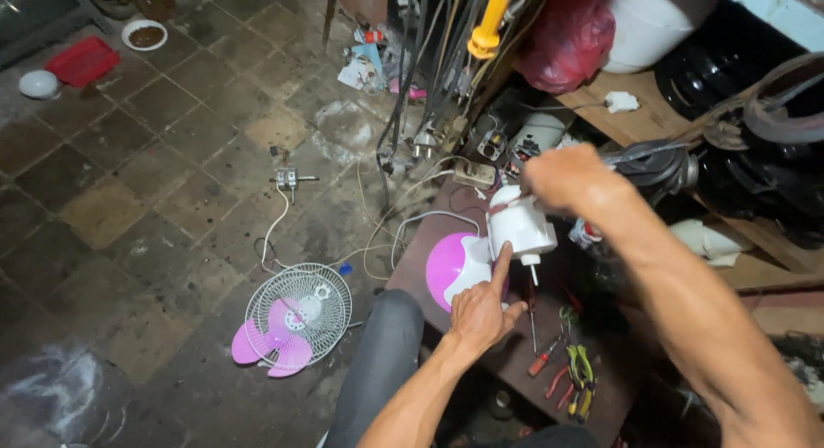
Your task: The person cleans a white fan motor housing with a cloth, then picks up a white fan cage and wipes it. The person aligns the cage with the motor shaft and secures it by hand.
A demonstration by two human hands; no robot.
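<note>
The left hand point(481, 309) rested on the low wooden bench point(515, 362), fingers loosely curled and the forefinger stretched upward so that its tip touched the side of the white fan motor housing point(522, 227). It steadied the housing rather than gripping it. The right hand point(562, 175) was clenched above the top of the housing, apparently around a slim tool whose tip met the plastic; the tool itself was too hidden to identify.

The housing was smooth, rounded white plastic with a short metal shaft pointing down from it, and it stood near the bench's far left corner, joined to a glossy pink and white fan base point(457, 266) lying at the bench's left edge. A white cord point(412, 220) looped away from the base to the floor.

Toward the near edge of the bench lay a screwdriver point(543, 359) with a red handle and pliers point(582, 375) with yellow and green grips.

On the worn tiled floor point(129, 199), left of the bench, lay a round white wire fan guard point(299, 315) over translucent pink blades point(266, 345).
</note>
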